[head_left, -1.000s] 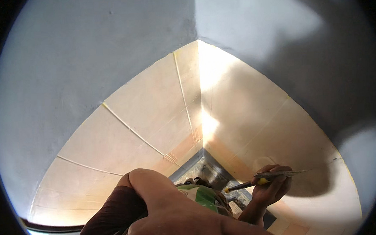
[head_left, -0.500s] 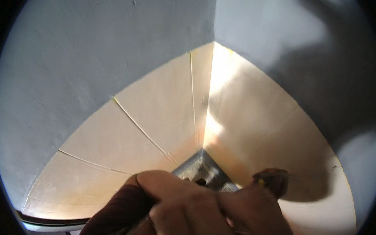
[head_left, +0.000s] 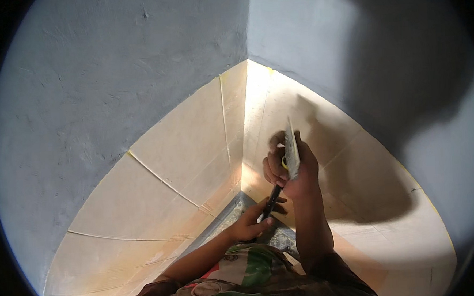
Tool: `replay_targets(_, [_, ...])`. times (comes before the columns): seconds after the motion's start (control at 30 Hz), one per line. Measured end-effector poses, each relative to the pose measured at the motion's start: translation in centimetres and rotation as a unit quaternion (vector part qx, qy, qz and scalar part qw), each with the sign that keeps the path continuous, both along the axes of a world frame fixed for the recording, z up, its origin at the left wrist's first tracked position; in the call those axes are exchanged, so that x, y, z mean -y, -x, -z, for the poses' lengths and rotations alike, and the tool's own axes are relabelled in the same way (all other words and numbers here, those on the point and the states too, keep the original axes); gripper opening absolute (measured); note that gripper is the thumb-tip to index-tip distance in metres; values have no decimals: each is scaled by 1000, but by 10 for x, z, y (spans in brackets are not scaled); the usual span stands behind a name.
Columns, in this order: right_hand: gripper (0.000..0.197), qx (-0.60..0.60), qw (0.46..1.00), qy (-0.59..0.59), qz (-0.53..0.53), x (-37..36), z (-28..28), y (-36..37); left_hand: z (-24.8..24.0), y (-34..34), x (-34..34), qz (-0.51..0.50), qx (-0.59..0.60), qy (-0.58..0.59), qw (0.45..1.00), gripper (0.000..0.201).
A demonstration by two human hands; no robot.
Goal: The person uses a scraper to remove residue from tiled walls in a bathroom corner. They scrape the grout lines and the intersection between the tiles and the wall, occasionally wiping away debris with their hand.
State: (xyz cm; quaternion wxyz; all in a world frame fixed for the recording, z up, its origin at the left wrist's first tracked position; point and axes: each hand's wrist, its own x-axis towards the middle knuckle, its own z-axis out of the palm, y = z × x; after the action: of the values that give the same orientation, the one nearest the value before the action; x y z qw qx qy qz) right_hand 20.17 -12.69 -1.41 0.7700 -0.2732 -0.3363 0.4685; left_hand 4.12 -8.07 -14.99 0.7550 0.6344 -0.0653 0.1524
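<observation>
My right forearm rises from the lower edge, right hand [head_left: 306, 168] raised, fingers curled around the tool [head_left: 293, 158] mid-frame. My left hand [head_left: 249, 225], lower centre, pinches its lower end between thumb and fingers. A second ago the tool lay sideways, lower right; now its pale blade [head_left: 290, 137] points up, the black handle [head_left: 272, 201] slanting down-left.

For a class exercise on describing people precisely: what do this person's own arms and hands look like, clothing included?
The left hand and right hand are bare, with no gloves visible. The forearms are uncovered too; dark brownish sleeves cover the arms above them.
</observation>
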Motion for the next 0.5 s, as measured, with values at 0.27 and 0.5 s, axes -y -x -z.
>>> replay_targets(0.27, [74, 66, 966, -12, 251, -35, -26, 34, -4, -15, -5, -247, -63, 98, 962, 15])
replay_targets(0.5, [26, 140, 907, 139, 371, -58, -11, 19, -34, -26, -77, -229, 17, -10, 973, 43])
